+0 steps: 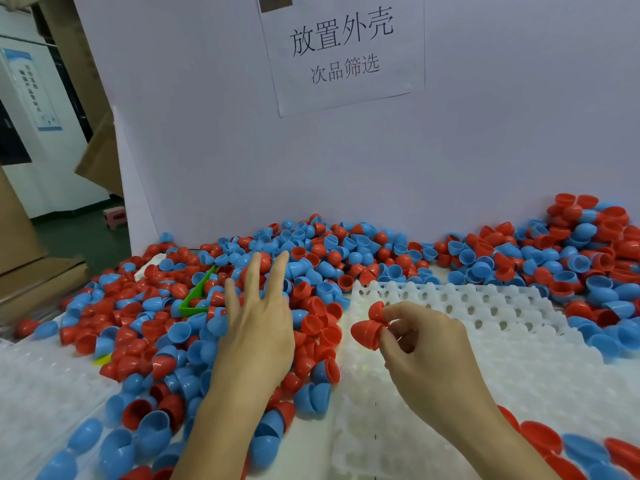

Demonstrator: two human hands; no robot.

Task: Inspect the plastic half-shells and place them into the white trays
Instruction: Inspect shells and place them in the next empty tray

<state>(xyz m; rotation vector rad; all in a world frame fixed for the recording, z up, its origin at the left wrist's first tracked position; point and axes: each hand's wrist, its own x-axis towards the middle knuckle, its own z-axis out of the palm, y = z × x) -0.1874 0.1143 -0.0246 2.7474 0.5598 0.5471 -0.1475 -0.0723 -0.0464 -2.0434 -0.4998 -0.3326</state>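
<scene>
a loose heap of red and blue plastic half-shells (311, 265) covers the table from the left edge across to the right, banked against a white backing board (485, 150) with a printed paper sign (343, 50) taped to it. the white moulded plastic tray with rows of round cups (485, 306) lies at centre right, its near cups bare as far as can be seen; shells crowd its far and right edges. a second white tray (38, 379) sits at lower left, partly buried under shells. a small green plastic tray (197, 296) pokes out of the heap, red shells in and around it. the left hand (256, 327) hovers over the pile, fingers straight and spread, holding nothing. the right hand (426, 344) pinches two red half-shells (367, 329) in its curled fingertips, just above the near left corner of the centre tray
</scene>
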